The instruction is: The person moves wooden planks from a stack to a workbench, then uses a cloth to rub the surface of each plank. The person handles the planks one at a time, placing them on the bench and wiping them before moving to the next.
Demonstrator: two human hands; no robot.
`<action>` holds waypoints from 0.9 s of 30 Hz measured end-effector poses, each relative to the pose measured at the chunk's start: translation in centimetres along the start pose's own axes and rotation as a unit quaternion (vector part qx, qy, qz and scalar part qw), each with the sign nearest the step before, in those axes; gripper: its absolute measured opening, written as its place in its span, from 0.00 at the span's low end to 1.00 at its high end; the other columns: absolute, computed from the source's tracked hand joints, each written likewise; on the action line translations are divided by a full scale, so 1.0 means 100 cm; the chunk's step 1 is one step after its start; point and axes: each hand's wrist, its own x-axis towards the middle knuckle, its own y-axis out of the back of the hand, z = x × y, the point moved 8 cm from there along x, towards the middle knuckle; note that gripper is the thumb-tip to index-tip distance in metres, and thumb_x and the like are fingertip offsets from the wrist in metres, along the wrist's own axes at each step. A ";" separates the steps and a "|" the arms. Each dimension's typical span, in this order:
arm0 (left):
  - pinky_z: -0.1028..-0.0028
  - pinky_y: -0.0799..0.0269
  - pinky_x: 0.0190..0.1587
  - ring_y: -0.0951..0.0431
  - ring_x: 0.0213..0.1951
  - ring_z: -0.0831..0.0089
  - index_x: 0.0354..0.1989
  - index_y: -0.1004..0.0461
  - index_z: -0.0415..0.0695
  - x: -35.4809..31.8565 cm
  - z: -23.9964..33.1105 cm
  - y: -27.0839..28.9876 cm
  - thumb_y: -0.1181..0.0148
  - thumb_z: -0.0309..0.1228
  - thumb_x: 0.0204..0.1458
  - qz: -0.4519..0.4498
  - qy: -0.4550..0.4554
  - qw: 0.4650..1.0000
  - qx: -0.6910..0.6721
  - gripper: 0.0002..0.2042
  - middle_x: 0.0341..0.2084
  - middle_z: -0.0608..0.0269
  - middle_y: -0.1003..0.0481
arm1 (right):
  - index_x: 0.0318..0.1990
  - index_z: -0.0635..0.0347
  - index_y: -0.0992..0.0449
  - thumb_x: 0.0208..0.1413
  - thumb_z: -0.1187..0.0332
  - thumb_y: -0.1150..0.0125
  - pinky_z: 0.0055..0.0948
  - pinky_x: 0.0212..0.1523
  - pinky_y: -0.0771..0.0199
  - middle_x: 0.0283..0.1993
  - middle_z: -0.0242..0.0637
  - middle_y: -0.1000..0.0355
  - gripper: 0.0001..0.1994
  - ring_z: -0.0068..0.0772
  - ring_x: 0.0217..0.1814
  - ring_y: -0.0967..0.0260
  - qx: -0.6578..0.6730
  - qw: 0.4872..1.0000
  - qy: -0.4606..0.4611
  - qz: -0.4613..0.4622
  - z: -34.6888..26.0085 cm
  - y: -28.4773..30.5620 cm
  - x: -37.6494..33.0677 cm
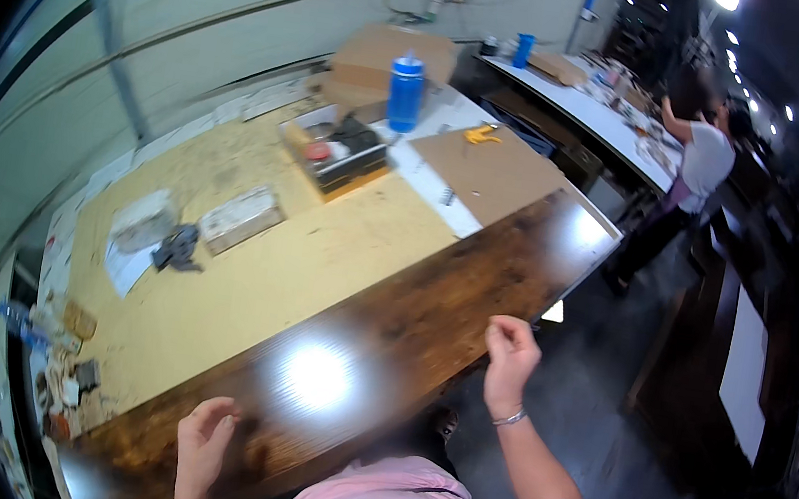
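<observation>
A long glossy brown wood-grain board (444, 291) lies slantwise along the near edge of the work table, with a bright light reflection on it. Over its near left part is my left hand (205, 436), fingers curled in toward the thumb. My right hand (511, 357), a silver bracelet at its wrist, is at the board's near edge toward the right end. Its thumb and fingertips are drawn together. Whether either hand touches the board or pinches something small, I cannot make out.
Behind the board, the yellowish tabletop (314, 284) carries a wrapped block (242, 219), a dark grey crumpled item (178, 248), a box of supplies (335, 162), a blue bottle (405, 94) and a yellow tool (481, 134). A person (702, 158) stands at another table on the right.
</observation>
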 end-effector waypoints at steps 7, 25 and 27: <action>0.75 0.33 0.51 0.26 0.44 0.74 0.47 0.28 0.34 0.156 0.049 -0.238 0.47 0.29 0.58 -0.170 -0.002 0.981 0.097 0.13 0.40 0.60 0.24 | 0.44 0.58 0.27 0.61 0.61 0.46 0.24 0.50 0.37 0.43 0.30 0.29 0.12 0.21 0.47 0.35 0.085 0.963 -0.084 0.241 0.120 0.201 0.157; 0.71 0.36 0.55 0.28 0.50 0.69 0.54 0.31 0.30 0.349 -0.008 -0.496 0.53 0.43 0.64 -0.388 0.183 0.887 0.172 0.24 0.48 0.56 0.26 | 0.69 0.73 0.62 0.63 0.47 0.55 0.37 0.74 0.70 0.74 0.56 0.66 0.42 0.48 0.78 0.71 -0.091 0.959 -0.167 0.211 0.195 0.166 0.291; 0.71 0.36 0.55 0.28 0.51 0.68 0.54 0.32 0.28 0.347 -0.007 -0.489 0.53 0.42 0.64 -0.379 0.198 0.890 0.156 0.24 0.49 0.55 0.26 | 0.69 0.73 0.63 0.63 0.47 0.56 0.38 0.74 0.72 0.75 0.56 0.67 0.42 0.47 0.78 0.73 -0.063 0.963 -0.170 0.200 0.193 0.160 0.290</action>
